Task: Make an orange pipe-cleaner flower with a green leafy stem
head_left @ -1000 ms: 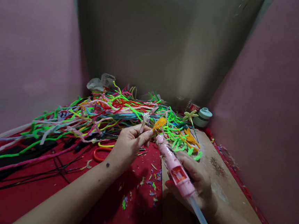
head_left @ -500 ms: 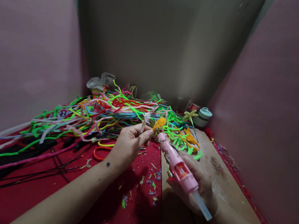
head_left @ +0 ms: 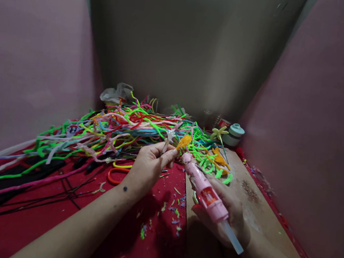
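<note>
My left hand (head_left: pixel 152 163) is closed, pinching an orange pipe-cleaner petal (head_left: pixel 184 141) between thumb and finger. A thin stem with a white tufted tip (head_left: pixel 170 135) also sticks up out of the same hand. My right hand (head_left: pixel 231 210) is wrapped round a pink hot glue gun (head_left: pixel 203 188), its nozzle pointing up and left close below the orange petal. A clear glue stick (head_left: pixel 233 236) juts from the gun's rear end. Whether the nozzle touches the petal I cannot tell.
A tangled heap of coloured pipe cleaners (head_left: pixel 136 122) spreads across the back. Scissors with red and yellow handles (head_left: pixel 116 174) lie left of my left hand. On the right are a wooden board (head_left: pixel 260 217), orange petals (head_left: pixel 219 157), a pale yellow flower (head_left: pixel 219 133) and a mint-green jar (head_left: pixel 234 134).
The white tufted tip has shifted very slightly to the right in my left hand. Both hands and the glue gun stay almost where they were.
</note>
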A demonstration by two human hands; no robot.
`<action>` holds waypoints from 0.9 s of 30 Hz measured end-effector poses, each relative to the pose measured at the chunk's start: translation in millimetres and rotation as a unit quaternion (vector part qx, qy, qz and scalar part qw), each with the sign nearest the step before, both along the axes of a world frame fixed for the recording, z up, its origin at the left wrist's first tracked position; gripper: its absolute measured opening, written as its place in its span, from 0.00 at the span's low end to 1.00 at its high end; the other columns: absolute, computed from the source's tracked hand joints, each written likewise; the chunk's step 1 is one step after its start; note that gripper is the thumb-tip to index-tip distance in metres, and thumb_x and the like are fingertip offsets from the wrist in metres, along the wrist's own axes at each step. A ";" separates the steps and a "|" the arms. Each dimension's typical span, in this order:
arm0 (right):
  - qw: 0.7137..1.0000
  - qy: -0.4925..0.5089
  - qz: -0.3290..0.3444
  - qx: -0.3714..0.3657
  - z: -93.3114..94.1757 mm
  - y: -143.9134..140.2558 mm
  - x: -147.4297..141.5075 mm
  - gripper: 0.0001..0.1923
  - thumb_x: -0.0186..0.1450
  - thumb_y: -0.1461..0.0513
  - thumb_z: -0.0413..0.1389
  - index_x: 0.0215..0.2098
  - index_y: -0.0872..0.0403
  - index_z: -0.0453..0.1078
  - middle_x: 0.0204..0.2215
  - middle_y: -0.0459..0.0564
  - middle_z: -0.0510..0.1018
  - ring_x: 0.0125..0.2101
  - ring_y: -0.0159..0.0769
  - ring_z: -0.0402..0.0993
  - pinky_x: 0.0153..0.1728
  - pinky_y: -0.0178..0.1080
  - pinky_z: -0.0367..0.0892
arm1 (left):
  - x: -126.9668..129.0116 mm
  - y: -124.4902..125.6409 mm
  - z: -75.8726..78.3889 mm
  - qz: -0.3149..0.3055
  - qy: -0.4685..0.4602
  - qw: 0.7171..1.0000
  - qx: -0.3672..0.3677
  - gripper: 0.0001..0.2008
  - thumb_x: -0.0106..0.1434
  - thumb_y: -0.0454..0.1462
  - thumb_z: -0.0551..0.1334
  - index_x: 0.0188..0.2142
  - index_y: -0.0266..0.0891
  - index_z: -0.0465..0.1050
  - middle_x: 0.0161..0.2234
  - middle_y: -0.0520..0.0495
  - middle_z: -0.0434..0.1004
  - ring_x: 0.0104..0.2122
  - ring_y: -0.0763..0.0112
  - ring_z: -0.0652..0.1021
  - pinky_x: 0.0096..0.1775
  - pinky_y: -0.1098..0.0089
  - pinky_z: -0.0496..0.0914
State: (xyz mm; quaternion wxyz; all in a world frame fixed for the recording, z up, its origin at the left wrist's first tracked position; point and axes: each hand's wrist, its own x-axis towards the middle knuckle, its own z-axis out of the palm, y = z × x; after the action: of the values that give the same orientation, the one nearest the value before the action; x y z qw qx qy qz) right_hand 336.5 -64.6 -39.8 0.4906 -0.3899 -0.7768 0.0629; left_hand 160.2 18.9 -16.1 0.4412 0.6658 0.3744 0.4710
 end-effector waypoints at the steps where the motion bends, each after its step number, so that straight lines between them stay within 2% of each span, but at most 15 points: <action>1: 1.000 0.000 0.001 -0.002 0.2 0.1 0.1 0.04 0.57 0.64 0.55 0.30 0.50 0.62 0.22 0.45 0.68 0.22 0.34 0.66 0.22 0.36 0.62 | 0.1 -0.3 0.1 0.002 0.000 1.000 0.002 0.11 0.59 0.39 0.59 0.24 0.35 0.70 0.20 0.55 0.63 0.22 0.78 0.63 0.26 0.74 0.58; 11: 1.000 -0.017 -0.015 0.002 -2.1 -1.0 0.9 0.06 0.56 0.66 0.54 0.28 0.50 0.60 0.22 0.44 0.66 0.22 0.34 0.65 0.22 0.36 0.61 | 1.2 0.7 0.5 0.001 0.003 1.000 -0.007 0.11 0.59 0.39 0.58 0.24 0.35 0.71 0.20 0.55 0.63 0.22 0.77 0.63 0.27 0.74 0.59; 18: 1.000 -0.023 -0.018 0.012 3.6 -1.3 -1.9 0.07 0.55 0.67 0.53 0.27 0.51 0.59 0.21 0.45 0.68 0.22 0.34 0.67 0.22 0.35 0.61 | 1.0 1.0 -1.0 -0.001 -0.002 1.000 -0.015 0.11 0.59 0.40 0.59 0.24 0.35 0.70 0.20 0.55 0.63 0.22 0.77 0.63 0.26 0.73 0.59; 27: 0.999 -0.032 -0.008 0.012 3.1 -1.4 -2.1 0.06 0.58 0.64 0.54 0.26 0.51 0.60 0.20 0.44 0.68 0.22 0.34 0.68 0.21 0.35 0.63 | 1.6 0.3 0.7 -0.003 -0.008 1.000 -0.020 0.10 0.59 0.39 0.59 0.24 0.35 0.70 0.20 0.55 0.63 0.22 0.78 0.63 0.27 0.73 0.59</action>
State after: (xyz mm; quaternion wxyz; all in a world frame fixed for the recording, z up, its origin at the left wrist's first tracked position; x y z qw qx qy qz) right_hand 334.3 -66.0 -36.8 0.4705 -0.3923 -0.7895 0.0374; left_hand 161.8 19.2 -15.4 0.4587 0.6541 0.3782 0.4676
